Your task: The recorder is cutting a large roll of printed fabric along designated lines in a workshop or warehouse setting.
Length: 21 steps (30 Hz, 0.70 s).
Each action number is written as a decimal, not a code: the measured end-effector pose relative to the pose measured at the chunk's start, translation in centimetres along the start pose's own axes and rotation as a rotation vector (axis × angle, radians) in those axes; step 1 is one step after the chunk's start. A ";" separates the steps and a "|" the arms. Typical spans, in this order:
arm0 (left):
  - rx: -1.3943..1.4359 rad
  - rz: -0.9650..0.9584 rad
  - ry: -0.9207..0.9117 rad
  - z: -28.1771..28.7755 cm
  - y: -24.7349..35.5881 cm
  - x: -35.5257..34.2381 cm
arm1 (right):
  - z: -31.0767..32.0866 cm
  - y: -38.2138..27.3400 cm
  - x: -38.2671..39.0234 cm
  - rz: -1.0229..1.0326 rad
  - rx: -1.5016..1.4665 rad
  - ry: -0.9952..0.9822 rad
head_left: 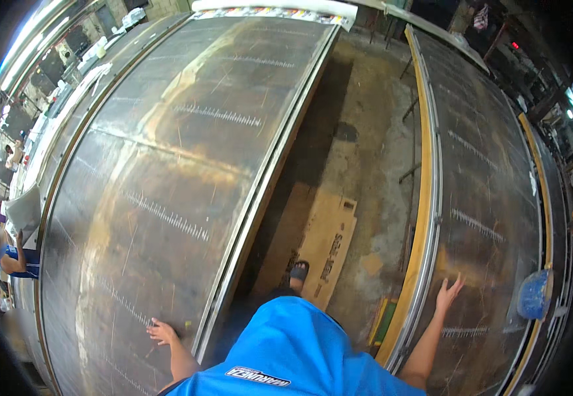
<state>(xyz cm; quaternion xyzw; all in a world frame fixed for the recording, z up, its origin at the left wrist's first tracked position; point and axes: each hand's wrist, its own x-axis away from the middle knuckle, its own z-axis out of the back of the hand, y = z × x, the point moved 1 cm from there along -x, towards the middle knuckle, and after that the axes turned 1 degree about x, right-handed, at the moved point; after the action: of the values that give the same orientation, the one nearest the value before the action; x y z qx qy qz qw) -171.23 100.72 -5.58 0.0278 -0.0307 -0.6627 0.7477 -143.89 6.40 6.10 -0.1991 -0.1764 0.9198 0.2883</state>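
Note:
My left hand rests with fingers spread on the long dark table at my left, near a row of white tick marks. Over the other long dark table, at my right, my right hand is open, its fingers apart. Whether it touches the surface I cannot tell. Neither hand holds anything. A small yellowish bit lies just right of my left hand. To the right of my right hand, a blue tub stands at that table's far side.
Between the tables runs a concrete floor aisle with flattened cardboard under my foot. Metal rails edge the tables. A white roll lies across the left table's far end. Another person stands beyond the left table, holding a pale sheet.

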 end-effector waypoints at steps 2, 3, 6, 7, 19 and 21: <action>0.073 0.122 -0.051 -1.7 6.1 1.5 | -2.7 -0.5 -6.2 -0.191 0.059 -0.003; 0.056 0.038 0.032 -3.0 10.1 2.8 | -3.8 -0.5 -9.0 -0.110 0.048 0.036; -0.044 -0.192 -0.019 -4.7 24.0 5.4 | -6.0 0.8 -12.8 -0.351 0.133 -0.072; 0.166 -0.361 -0.065 -4.7 29.0 7.0 | -6.9 1.0 -13.4 -0.368 0.132 -0.077; 0.313 -1.181 -0.149 -2.9 76.9 29.1 | -12.4 3.5 -13.4 -0.645 1.024 0.166; 0.230 -1.078 -0.284 -3.7 83.0 32.2 | -13.2 3.9 -14.4 -0.662 1.396 0.343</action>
<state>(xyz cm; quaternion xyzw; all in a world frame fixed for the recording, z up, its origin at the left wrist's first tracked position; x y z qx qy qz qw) -84.93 78.71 -2.10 0.0312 -0.1844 -0.9403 0.2845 -128.66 -2.45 -3.09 -0.0486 0.4382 0.6408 0.6285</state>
